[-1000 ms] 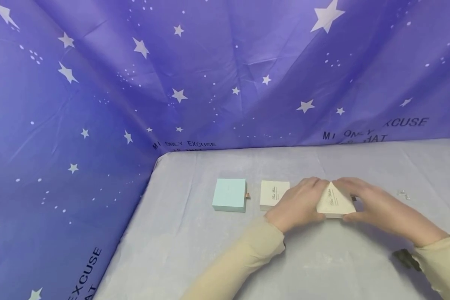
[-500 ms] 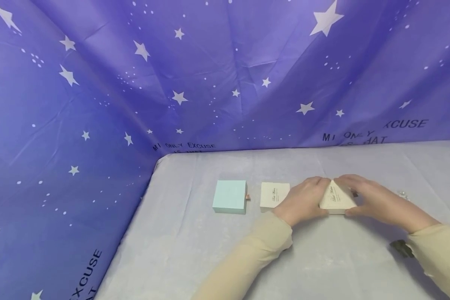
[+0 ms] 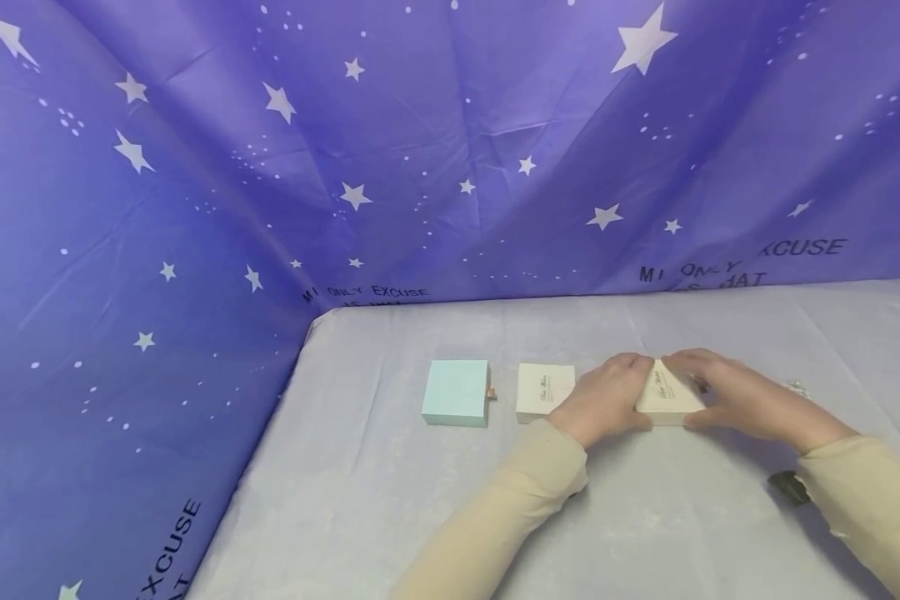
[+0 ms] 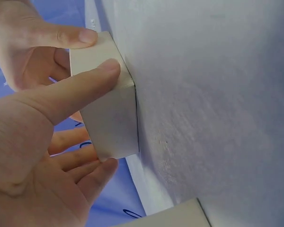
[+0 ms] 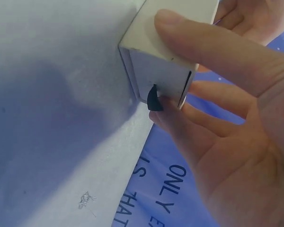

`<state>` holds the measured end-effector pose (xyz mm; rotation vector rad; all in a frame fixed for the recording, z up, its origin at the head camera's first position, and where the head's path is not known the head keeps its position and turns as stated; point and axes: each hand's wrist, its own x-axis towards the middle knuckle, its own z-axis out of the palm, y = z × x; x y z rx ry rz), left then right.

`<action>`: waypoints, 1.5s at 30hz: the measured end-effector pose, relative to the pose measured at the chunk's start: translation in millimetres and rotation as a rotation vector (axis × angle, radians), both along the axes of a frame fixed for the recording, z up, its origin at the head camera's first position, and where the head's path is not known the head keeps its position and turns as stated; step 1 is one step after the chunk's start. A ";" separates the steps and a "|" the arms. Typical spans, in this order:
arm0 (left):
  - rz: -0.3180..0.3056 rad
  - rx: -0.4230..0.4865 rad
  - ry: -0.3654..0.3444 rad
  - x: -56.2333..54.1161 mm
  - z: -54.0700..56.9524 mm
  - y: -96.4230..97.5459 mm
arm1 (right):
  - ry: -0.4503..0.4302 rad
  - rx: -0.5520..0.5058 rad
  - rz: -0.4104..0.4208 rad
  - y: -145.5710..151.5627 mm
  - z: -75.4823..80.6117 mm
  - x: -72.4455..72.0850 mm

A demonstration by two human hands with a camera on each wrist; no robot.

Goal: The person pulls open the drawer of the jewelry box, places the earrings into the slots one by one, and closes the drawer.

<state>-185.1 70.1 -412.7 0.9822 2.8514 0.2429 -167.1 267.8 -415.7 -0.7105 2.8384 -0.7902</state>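
Note:
Both hands hold a small cream gift box (image 3: 667, 398) with dark script lettering on top. My left hand (image 3: 607, 400) grips its left part, thumb on the near side and fingers at the far side. From the other end my right hand (image 3: 746, 404) grips it the same way. In the right wrist view, a dark ribbon tab (image 5: 154, 100) sticks out of the box's drawer end, and a right fingertip lies close by it. The left wrist view shows both thumbs on the box's near side, its lower edge at or close to the tabletop.
A second cream box (image 3: 536, 392) stands left of the hands, partly behind the left one. Farther left is a turquoise box (image 3: 456, 390) with an orange-brown tab. Small silvery jewellery (image 5: 86, 200) lies right of the held box. A dark object (image 3: 787, 488) shows by the right sleeve. Star-printed purple cloth hangs behind.
Both forearms have drawn slightly closer together while the hands keep hold of the cream box. The dark object by the right sleeve has shifted along with it. The other boxes stay put.

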 end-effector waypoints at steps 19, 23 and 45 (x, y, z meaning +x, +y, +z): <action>-0.004 -0.050 0.003 4.3 3.9 2.2 | 0.007 -0.055 0.010 -1.0 -1.1 4.3; -0.026 -0.058 0.006 4.5 5.5 -2.2 | 0.031 -0.053 0.015 -6.2 -0.8 6.1; 0.025 0.024 0.089 3.6 21.4 -75.9 | 0.040 -0.106 0.060 -58.7 19.4 11.0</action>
